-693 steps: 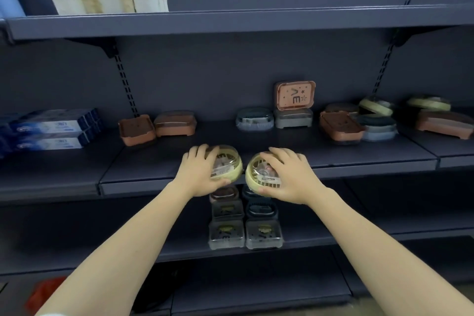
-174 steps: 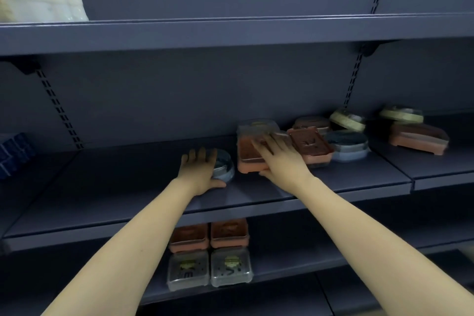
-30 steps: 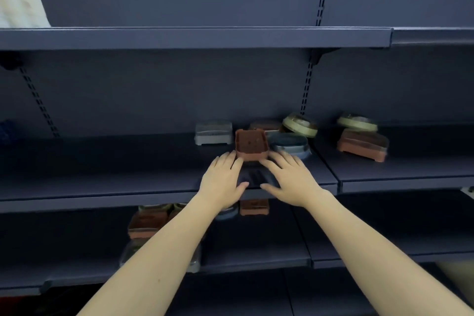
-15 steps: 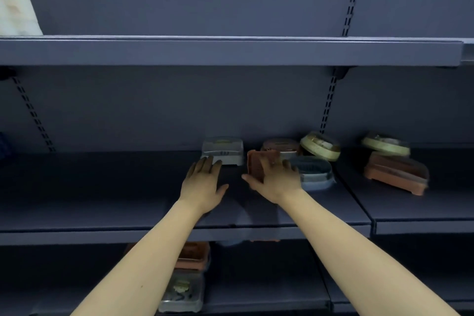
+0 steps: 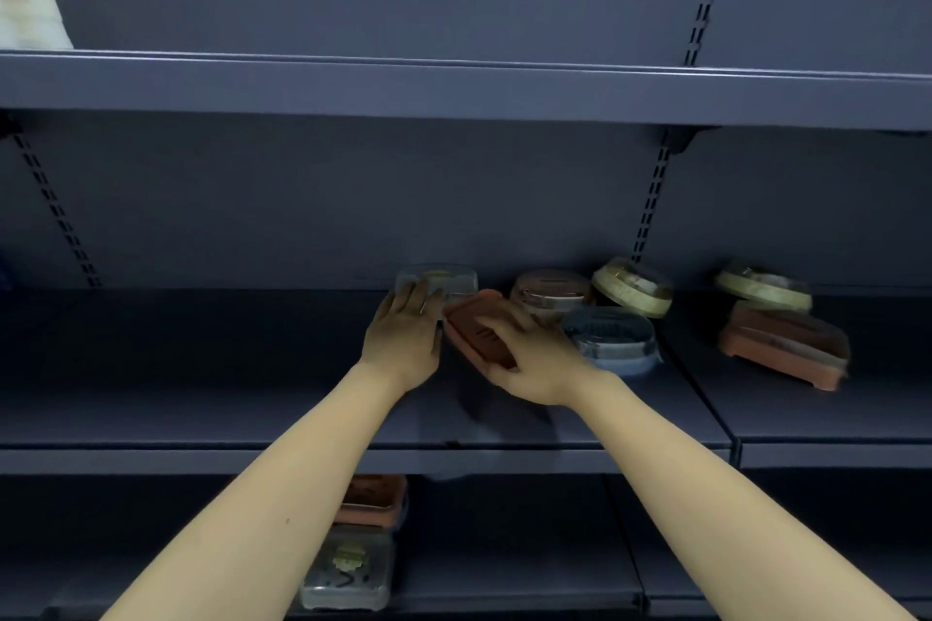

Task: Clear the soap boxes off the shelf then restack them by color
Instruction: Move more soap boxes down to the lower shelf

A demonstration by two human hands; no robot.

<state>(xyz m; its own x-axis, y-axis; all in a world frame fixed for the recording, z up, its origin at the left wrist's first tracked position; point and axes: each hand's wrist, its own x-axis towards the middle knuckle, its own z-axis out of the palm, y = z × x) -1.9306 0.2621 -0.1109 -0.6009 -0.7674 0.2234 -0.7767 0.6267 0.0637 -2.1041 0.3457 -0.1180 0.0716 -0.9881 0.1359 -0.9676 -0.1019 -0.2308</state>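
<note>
The right hand [image 5: 534, 358] grips a tilted orange soap box [image 5: 476, 330], fingers curled over its top, lifted just off the middle shelf [image 5: 201, 368]. Beside it, the left hand [image 5: 406, 340] lays straight fingers on a grey soap box [image 5: 444, 278] at the back. Just right sit a blue box [image 5: 613, 338], a brown box [image 5: 552, 290] and a tilted yellow box [image 5: 633, 287].
</note>
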